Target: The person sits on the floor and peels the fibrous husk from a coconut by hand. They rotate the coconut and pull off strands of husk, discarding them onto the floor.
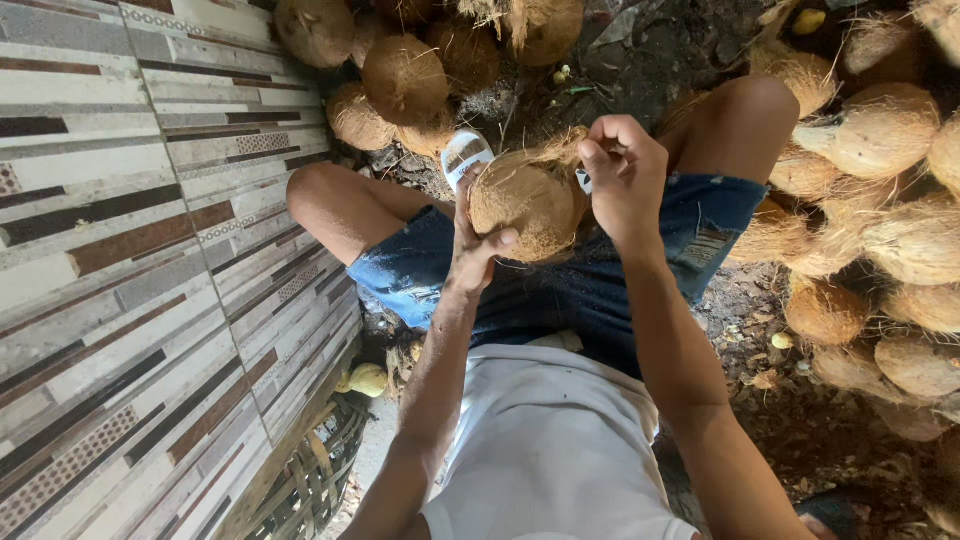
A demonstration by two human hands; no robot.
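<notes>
Two hands meet over the lap: the left hand cups a husked brown coconut from below, fingers wrapped on it. The right hand is curled shut, pinching husk fibre at its top. More coconuts lie heaped on the ground beside a tiled wall.

A tiled wall with grey, brown and cream stripes fills the left of the frame. The dirt floor (dark, littered with husk scraps) runs along the right. Heaped coconuts crowd the top and right edges in daylight.
</notes>
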